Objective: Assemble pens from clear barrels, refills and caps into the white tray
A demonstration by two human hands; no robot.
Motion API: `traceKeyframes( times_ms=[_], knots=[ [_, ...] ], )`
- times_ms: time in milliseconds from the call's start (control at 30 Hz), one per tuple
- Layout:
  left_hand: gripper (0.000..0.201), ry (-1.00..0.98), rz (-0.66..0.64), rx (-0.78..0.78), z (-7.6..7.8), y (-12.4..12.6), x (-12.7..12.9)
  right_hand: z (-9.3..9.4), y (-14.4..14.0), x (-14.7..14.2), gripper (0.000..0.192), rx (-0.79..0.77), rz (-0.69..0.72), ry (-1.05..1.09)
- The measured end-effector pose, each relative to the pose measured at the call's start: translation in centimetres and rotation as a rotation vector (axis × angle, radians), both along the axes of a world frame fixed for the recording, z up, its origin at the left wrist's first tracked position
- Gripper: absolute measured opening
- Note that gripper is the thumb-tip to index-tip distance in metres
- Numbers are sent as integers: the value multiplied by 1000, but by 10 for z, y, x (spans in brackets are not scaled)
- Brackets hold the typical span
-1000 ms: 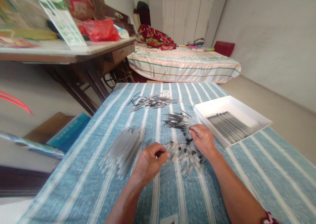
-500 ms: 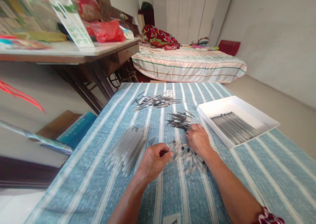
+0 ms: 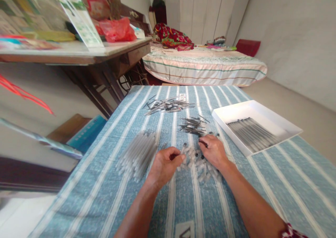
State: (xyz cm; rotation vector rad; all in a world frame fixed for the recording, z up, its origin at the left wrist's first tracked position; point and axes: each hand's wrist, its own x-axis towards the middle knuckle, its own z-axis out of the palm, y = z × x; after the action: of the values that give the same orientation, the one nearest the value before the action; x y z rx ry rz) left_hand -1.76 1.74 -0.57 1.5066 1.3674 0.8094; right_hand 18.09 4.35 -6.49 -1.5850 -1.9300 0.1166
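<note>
Both hands (image 3: 165, 166) (image 3: 213, 150) pinch small caps (image 3: 195, 161); no writing is legible.

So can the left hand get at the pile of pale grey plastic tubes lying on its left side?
Probably yes. The left hand rests just right of the pile of pale grey plastic tubes, with only bare blue striped tablecloth between them and nothing in the way.

My left hand (image 3: 164, 166) and right hand (image 3: 213, 150) rest on the small caps (image 3: 195, 161); tubes (image 3: 138, 154) lie left, thin refills (image 3: 193, 126) behind, tray (image 3: 275, 121) right.
</note>
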Motion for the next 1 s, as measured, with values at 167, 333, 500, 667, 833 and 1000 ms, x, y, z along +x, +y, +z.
traceKeyframes(
  times_ms=[167,333,500,667,833,1000],
  knots=[
    [19,-315,174,-60,1,2,-2,1,-1,-3,17,-41,-7,-108],
    [18,-607,322,-63,1,7,-7,6,-4,-4,18,-43,21,-197],
    [18,-663,442,-12,0,10,-11,16,-12,-10,21,19,177,-203],
    [20,-678,431,17,-1,10,-12,23,-18,-21,18,-52,323,-324],
    [20,-680,424,-42,-1,10,-11,29,-18,-33,14,-133,274,-457],
    [23,-670,460,-68,1,10,-9,36,-21,-46,13,-177,216,-512]
  ],
)
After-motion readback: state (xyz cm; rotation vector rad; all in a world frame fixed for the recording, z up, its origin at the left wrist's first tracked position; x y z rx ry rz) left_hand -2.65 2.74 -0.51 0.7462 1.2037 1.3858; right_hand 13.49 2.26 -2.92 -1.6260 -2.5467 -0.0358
